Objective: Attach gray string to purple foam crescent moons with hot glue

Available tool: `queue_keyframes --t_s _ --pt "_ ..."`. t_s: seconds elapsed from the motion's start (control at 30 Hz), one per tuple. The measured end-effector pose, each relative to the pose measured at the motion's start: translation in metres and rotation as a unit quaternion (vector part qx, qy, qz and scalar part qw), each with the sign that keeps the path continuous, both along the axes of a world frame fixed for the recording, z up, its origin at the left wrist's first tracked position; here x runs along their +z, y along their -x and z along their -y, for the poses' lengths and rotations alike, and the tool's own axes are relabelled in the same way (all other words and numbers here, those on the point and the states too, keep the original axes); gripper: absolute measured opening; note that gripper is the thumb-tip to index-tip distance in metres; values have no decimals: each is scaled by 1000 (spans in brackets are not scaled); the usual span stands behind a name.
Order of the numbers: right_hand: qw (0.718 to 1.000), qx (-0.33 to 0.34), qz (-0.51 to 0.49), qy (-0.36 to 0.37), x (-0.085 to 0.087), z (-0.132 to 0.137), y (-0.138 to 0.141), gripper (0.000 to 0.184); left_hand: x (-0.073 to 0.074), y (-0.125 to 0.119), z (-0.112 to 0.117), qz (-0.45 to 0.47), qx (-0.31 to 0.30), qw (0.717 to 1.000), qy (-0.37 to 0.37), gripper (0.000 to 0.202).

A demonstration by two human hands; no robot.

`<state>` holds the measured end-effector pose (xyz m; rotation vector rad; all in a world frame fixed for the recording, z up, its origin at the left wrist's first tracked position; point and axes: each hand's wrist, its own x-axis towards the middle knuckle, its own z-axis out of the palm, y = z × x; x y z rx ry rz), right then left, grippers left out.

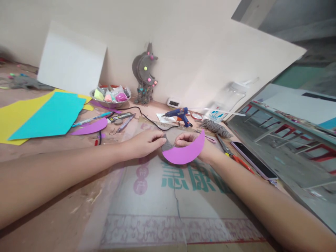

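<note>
A purple paper crescent [183, 155] is held up over the middle of the work surface, its left end wrapped in grey yarn [168, 144]. My left hand [143, 142] pinches that wrapped end between thumb and fingers. Partly behind the crescent, my right hand [185, 139] is closed, its curled fingertips beside the wrapping and on the yarn strand. Below the crescent a loose length of grey yarn trails over the printed plastic sheet [147, 210]. A ball of grey yarn [215, 128] lies beyond my right hand.
A blue glue gun [178, 113] with a black cord lies behind my hands. To the right are scissors [233, 154] and a phone [254, 161]. Turquoise card [49, 115], another purple piece [91, 126] and a bowl [110, 102] sit left. A decorated moon [144, 70] leans at the back.
</note>
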<state>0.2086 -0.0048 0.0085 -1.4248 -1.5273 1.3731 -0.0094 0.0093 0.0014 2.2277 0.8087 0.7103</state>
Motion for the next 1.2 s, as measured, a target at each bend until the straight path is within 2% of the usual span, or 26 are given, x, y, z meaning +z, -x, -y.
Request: queue_keyframes --t_s 0.33,0.43,0.53,0.6,0.7,0.77,0.83,0.93,1.03,1.2 --pt "998 -28 -36 -31 2 7 9 33 1 0 0 -2 0 1000 13 27" --pt "992 -39 -24 -115 -1 6 8 29 0 0 -1 13 19 999 46 29" --pt "977 -92 -77 -175 -2 0 0 29 -5 0 -4 49 47 990 121 32" --pt "972 -118 -132 -157 0 -4 -6 33 -9 -1 -7 86 56 976 192 34" --pt "975 -96 -155 -130 5 -4 -13 44 -14 -2 -11 132 56 969 202 35" --pt "981 -79 -123 -124 6 2 -13 38 -14 -2 -12 150 50 964 212 33" --pt "988 -69 -77 -116 5 9 -9 32 -14 -2 -11 151 49 964 213 34" --pt "993 -68 -38 -94 -2 19 -2 33 -11 -2 -8 147 43 967 203 37" --pt "994 -74 -35 -75 -8 23 2 34 -9 -2 -6 125 47 974 181 40" --pt "995 -67 -46 -52 -11 25 0 33 -5 -1 -5 66 49 984 157 31"
